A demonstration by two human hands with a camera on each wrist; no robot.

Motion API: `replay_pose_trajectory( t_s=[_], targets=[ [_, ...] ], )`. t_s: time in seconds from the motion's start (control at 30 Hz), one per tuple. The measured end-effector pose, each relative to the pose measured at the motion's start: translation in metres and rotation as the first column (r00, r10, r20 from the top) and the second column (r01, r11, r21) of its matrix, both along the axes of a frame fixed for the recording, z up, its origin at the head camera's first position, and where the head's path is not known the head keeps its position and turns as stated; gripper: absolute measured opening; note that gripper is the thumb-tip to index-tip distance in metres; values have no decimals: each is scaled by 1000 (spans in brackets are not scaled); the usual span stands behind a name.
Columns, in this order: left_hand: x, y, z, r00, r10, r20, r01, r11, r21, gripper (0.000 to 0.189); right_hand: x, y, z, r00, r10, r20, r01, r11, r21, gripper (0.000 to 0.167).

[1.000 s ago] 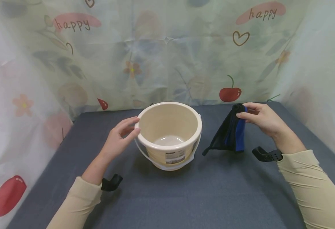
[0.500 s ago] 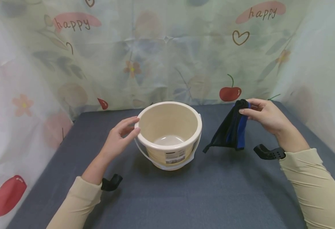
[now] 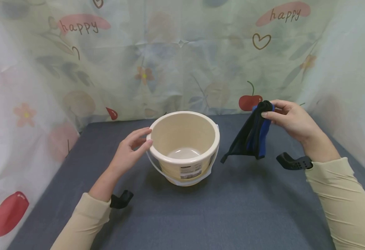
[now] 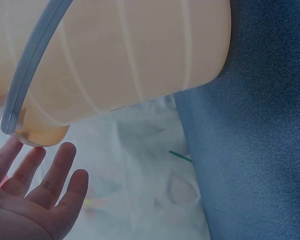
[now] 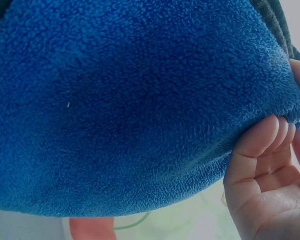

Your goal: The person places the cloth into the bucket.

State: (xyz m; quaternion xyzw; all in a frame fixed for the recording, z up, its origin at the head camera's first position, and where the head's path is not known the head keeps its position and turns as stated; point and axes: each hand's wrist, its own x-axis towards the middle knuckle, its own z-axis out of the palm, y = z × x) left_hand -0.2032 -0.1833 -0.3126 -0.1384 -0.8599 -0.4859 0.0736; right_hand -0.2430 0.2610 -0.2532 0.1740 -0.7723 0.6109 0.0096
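A cream plastic bucket (image 3: 185, 156) with a pale handle stands upright in the middle of the table. My left hand (image 3: 132, 146) touches the left side of its rim with thumb and fingertips. In the left wrist view the fingers (image 4: 64, 175) are fairly straight and reach the rim from outside. To the right of the bucket, my right hand (image 3: 290, 118) pinches the gathered top of a blue and black cloth (image 3: 251, 139), which hangs down in folds. The right wrist view shows the cloth's fluffy blue face (image 5: 129, 110) and fingers curled at its edge.
A dark grey-blue cloth covers the table (image 3: 201, 218). Behind it hangs a patterned curtain (image 3: 176, 69), with further curtain panels on both sides. Each wrist wears a black camera mount, such as the right mount (image 3: 293, 162).
My right hand has lifted the cloth a little, its lower edge now higher above the table. The left hand and the bucket have stayed in place.
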Motion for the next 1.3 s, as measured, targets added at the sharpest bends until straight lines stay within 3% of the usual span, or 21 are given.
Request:
replay_pose_trajectory(
  t_s=[0.27,0.67,0.87,1.3],
  targets=[
    [0,0,0,1000,-4,-3,4,1000,1,46,1,-6,14,996,87,-36,-91,990,-106,17],
    [-1,0,1,1000,0,18,0,1000,-15,47,2,-12,34,979,175,-103,-196,948,-252,22],
    [0,0,1,1000,-5,14,6,1000,-16,47,2,-18,45,964,229,-136,-259,925,-278,23],
    [0,-1,0,1000,-4,13,4,1000,-9,47,2,-35,63,953,245,-180,-293,898,-328,23]
  ],
)
